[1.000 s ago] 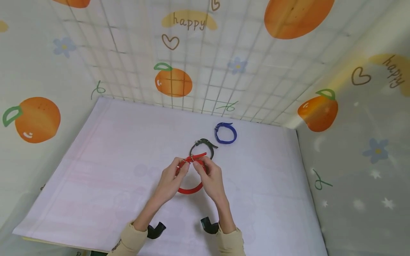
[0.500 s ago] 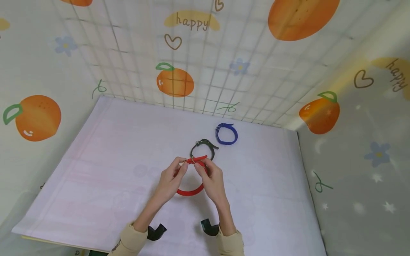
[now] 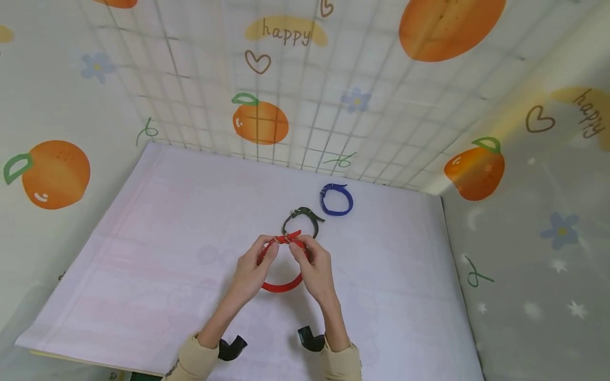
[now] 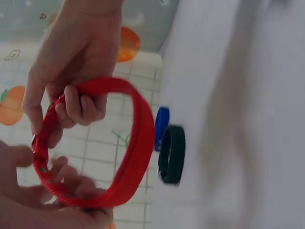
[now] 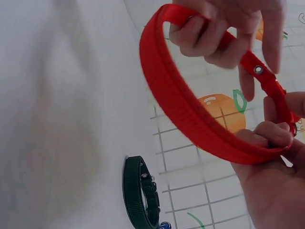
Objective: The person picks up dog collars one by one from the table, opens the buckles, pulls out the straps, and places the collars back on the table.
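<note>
A red buckle collar (image 3: 281, 288), bent into a loop, hangs between both hands above the table. My left hand (image 3: 251, 267) pinches it on the left of the buckle area, thumb on the near side. My right hand (image 3: 314, 267) holds the strap on the other side. Metal eyelets show along the red strap in the right wrist view, where the fingers of the left hand (image 5: 228, 28) curl round it. The tip of the strap sticks out past the buckle. Fingers partly hide the buckle itself.
Just beyond the hands lies a dark green collar (image 3: 312, 214), buckled into a ring. A blue collar (image 3: 350, 203) lies farther back on the right. The white table (image 3: 405, 275) meets printed cloth walls. Black elbow-shaped pieces (image 3: 232, 349) show beside the forearms.
The free tip of the red strap has shifted slightly left and sticks out less past the buckle. Both hands stay almost in place on the collar. The other collars have not moved.
</note>
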